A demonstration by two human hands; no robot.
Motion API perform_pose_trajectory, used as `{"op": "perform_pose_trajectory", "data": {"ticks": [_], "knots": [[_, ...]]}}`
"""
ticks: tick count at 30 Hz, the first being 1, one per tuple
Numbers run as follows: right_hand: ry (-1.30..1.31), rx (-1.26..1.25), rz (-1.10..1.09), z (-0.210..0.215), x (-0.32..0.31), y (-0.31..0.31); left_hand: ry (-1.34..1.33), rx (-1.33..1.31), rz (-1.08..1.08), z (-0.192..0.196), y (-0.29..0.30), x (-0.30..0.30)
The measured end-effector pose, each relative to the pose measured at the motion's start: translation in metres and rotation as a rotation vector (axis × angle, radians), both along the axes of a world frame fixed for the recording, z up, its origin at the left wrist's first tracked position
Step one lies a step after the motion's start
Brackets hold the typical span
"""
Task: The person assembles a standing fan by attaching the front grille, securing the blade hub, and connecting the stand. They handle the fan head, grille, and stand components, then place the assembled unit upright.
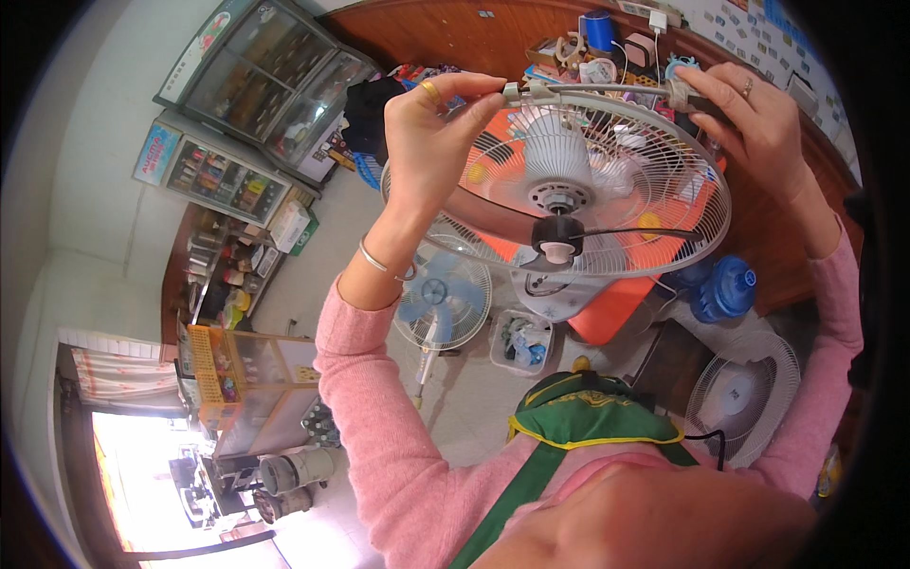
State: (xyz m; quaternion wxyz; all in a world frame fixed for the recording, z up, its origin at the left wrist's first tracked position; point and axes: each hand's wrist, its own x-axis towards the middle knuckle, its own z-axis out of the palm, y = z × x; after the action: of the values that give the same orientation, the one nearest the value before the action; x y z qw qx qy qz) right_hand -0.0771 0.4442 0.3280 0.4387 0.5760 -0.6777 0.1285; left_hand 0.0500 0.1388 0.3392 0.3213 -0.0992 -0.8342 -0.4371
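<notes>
An electric fan's round wire grille [687,213] stands in front of me, tilted, with the fan head's black and white hub [557,237] at its middle. Along the grille's upper edge runs a thin grey rim band [607,88]. My left hand [431,137] is closed in a pinch at the band's left part, beside a small pale clip [513,91]. At the upper right, my right hand [763,123] curls its fingers over the rim band, next to a crumpled whitish piece [678,93] that may be a rag. What lies under the right fingertips is partly hidden.
Behind the grille stands an orange table [607,313] with clutter. A second fan [438,289] stands on the floor at left. Nearby are a clear plastic bin [521,341], a blue water jug [725,289] and a loose fan grille [744,398]. Display fridges [227,175] line the left wall.
</notes>
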Motion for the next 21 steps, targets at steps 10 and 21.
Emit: {"op": "perform_pose_trajectory", "data": {"ticks": [10,21], "knots": [[-1.655,0.107,0.114,0.028,0.01,0.0,0.033,0.052,-0.078,-0.005,-0.006,-0.009],[-0.81,0.039,0.128,0.025,0.005,0.002,-0.053,-0.047,-0.021,0.001,-0.008,-0.005]]}}
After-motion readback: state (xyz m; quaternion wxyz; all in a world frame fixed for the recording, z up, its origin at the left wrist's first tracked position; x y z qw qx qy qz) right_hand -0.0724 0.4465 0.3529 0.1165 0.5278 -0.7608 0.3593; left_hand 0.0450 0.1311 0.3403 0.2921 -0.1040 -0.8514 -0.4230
